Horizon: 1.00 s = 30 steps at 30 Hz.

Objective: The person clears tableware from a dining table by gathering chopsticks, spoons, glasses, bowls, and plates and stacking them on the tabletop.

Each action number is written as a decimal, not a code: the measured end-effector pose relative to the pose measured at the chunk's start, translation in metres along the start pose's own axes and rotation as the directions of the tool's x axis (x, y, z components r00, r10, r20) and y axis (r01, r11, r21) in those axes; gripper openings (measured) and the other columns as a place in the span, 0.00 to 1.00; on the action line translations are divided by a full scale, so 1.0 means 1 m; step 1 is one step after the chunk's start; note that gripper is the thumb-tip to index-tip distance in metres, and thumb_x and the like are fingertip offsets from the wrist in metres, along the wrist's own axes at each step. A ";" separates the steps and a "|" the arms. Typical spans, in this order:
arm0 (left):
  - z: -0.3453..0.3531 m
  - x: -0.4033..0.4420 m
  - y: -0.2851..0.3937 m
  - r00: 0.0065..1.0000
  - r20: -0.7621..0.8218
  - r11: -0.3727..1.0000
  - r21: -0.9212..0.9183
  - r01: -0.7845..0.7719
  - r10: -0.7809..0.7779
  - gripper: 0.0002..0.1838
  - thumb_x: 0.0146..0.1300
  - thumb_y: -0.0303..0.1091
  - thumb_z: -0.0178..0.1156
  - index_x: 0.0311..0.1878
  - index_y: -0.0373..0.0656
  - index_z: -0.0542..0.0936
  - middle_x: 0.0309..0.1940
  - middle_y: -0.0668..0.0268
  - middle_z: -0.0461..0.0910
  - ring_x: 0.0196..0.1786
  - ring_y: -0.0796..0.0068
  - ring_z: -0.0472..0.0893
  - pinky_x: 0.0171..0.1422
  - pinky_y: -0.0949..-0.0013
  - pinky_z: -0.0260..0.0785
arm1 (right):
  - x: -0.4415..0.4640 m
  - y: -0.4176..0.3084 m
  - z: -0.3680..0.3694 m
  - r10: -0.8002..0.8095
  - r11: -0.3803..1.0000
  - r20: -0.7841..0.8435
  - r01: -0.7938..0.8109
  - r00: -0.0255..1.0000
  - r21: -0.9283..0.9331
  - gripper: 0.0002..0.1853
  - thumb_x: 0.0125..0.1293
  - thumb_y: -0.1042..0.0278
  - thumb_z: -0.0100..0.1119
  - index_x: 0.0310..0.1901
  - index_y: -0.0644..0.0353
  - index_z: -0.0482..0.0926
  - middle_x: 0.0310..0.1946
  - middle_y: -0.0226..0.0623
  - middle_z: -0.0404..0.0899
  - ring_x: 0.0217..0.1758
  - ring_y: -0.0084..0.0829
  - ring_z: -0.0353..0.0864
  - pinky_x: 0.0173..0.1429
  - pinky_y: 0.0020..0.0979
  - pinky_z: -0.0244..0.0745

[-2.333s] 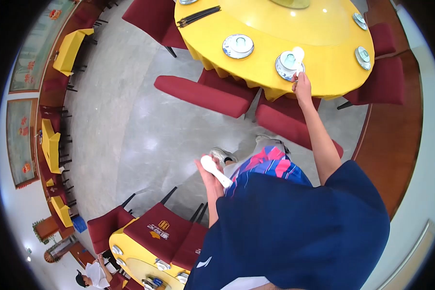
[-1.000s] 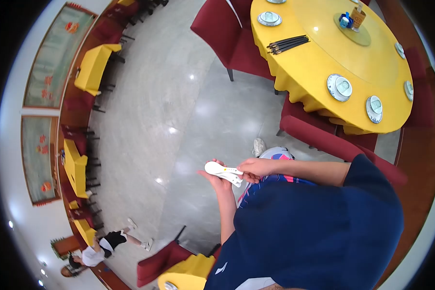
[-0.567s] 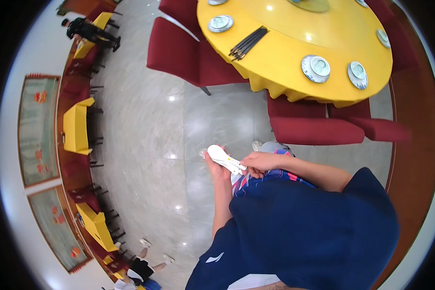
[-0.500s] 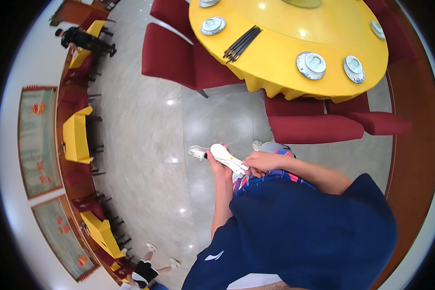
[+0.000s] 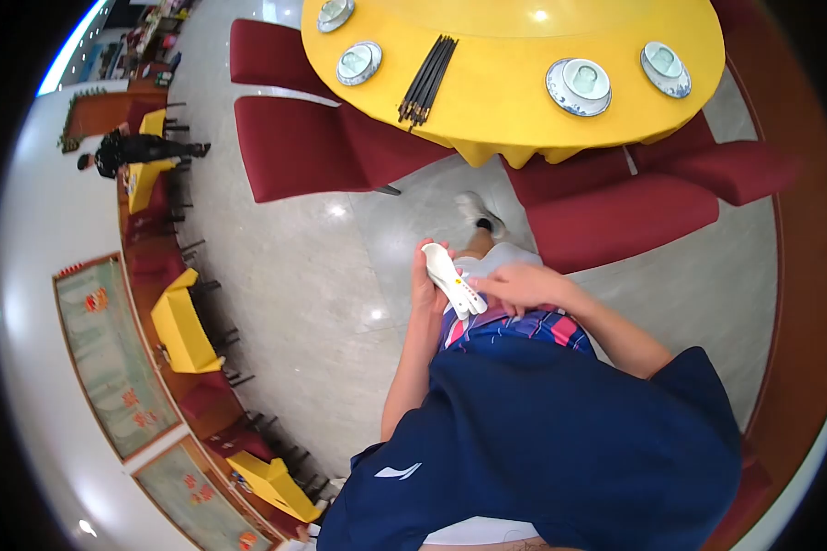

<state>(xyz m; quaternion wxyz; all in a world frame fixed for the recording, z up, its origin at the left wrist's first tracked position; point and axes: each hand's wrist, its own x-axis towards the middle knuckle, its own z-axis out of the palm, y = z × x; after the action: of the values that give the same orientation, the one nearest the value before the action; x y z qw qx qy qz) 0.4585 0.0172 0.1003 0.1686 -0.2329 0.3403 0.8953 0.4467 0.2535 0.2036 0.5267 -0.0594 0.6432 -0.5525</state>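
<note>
My left hand is wrapped round a stack of white soup spoons, bowls up and away from me, handles slanting down toward my body. Small coloured marks show on the handles. How many spoons lie in the stack I cannot tell. Just right of the handles is my right hand, slightly blurred, its forefinger stretched toward them and the other fingers loosely bent. Nothing shows in it. Both hands are in front of my waist, above the patterned shorts.
Ahead stands a round table with a yellow cloth, bearing black chopsticks and place settings such as a plate with a bowl. Red chairs surround it. Along the left wall are smaller yellow tables and a person in dark clothes.
My right hand has come off the spoon handles. The spoons are turned more upright in my left hand. My view has shifted and a foot has stepped forward beside the chairs.
</note>
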 end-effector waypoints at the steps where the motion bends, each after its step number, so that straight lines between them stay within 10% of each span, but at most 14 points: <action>1: 0.005 0.010 0.008 1.000 0.008 0.999 0.029 0.015 -0.015 0.24 0.66 0.53 0.58 0.59 0.53 0.69 0.50 0.59 0.77 0.48 0.63 0.82 0.37 0.54 0.82 | 0.001 -0.012 -0.005 0.044 0.980 -0.188 -0.080 0.981 -0.184 0.26 0.70 0.44 0.47 0.41 0.66 0.79 0.20 0.40 0.80 0.23 0.31 0.81 0.31 0.30 0.76; 3: 0.017 0.032 0.023 0.996 -0.094 0.974 0.226 0.032 -0.011 0.24 0.66 0.50 0.59 0.58 0.47 0.69 0.48 0.56 0.78 0.47 0.61 0.82 0.42 0.55 0.81 | 0.025 -0.005 -0.004 -0.208 0.963 -0.436 0.107 0.876 -0.246 0.24 0.68 0.46 0.52 0.44 0.65 0.78 0.26 0.42 0.82 0.29 0.36 0.82 0.37 0.33 0.77; 4: 0.023 0.047 0.029 0.996 -0.087 0.965 0.261 0.027 -0.005 0.23 0.67 0.46 0.60 0.56 0.41 0.70 0.46 0.54 0.78 0.46 0.61 0.82 0.48 0.58 0.79 | 0.034 -0.003 -0.004 -0.428 0.896 -0.611 0.224 0.666 -0.383 0.24 0.65 0.48 0.56 0.48 0.64 0.77 0.32 0.43 0.83 0.35 0.40 0.84 0.42 0.36 0.78; 7: 0.053 0.094 0.039 0.996 -0.054 0.953 0.290 0.084 -0.071 0.20 0.68 0.42 0.60 0.55 0.39 0.70 0.45 0.54 0.78 0.46 0.61 0.82 0.50 0.60 0.78 | 0.056 -0.017 -0.002 -0.487 0.866 -0.735 0.372 0.472 -0.335 0.23 0.62 0.54 0.61 0.53 0.63 0.75 0.43 0.45 0.81 0.45 0.45 0.81 0.49 0.40 0.76; 9: 0.083 0.127 0.045 0.994 -0.025 0.929 0.353 0.111 -0.109 0.18 0.67 0.39 0.61 0.53 0.38 0.71 0.42 0.55 0.79 0.44 0.62 0.82 0.47 0.60 0.78 | 0.074 -0.026 -0.013 -0.415 0.907 -0.764 0.297 0.495 -0.300 0.24 0.61 0.58 0.61 0.55 0.62 0.74 0.47 0.47 0.77 0.49 0.45 0.79 0.51 0.40 0.74; 15: 0.159 0.217 0.050 0.969 0.222 0.794 0.606 -0.051 -0.107 0.12 0.61 0.28 0.66 0.45 0.34 0.77 0.32 0.60 0.82 0.32 0.75 0.82 0.38 0.74 0.74 | 0.141 -0.043 -0.076 -0.398 0.910 -0.912 -0.082 0.096 -0.405 0.28 0.56 0.62 0.64 0.58 0.62 0.69 0.47 0.43 0.71 0.50 0.47 0.75 0.49 0.44 0.72; 19: 0.176 0.267 0.073 0.941 0.325 0.704 0.690 -0.169 -0.093 0.13 0.56 0.29 0.70 0.41 0.35 0.78 0.30 0.63 0.82 0.33 0.77 0.81 0.37 0.74 0.72 | 0.171 -0.081 -0.111 -0.263 0.942 -0.965 -0.214 0.009 -0.259 0.27 0.51 0.62 0.67 0.53 0.63 0.73 0.41 0.43 0.75 0.48 0.44 0.75 0.46 0.42 0.70; 30: 0.157 0.396 0.114 0.924 0.350 0.302 0.907 -0.292 -0.156 0.23 0.47 0.44 0.75 0.39 0.36 0.82 0.33 0.57 0.84 0.36 0.69 0.83 0.43 0.68 0.75 | 0.300 -0.069 -0.206 0.099 0.971 -0.994 0.213 0.044 0.106 0.22 0.53 0.66 0.68 0.48 0.69 0.75 0.41 0.47 0.79 0.42 0.37 0.82 0.46 0.36 0.76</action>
<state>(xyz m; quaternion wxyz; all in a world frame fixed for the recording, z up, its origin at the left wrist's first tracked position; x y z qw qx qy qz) 0.0279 0.1014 0.0536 0.2954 0.1020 0.7723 0.5531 0.1278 0.1631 0.0389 -0.0834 0.3729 0.7577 -0.5291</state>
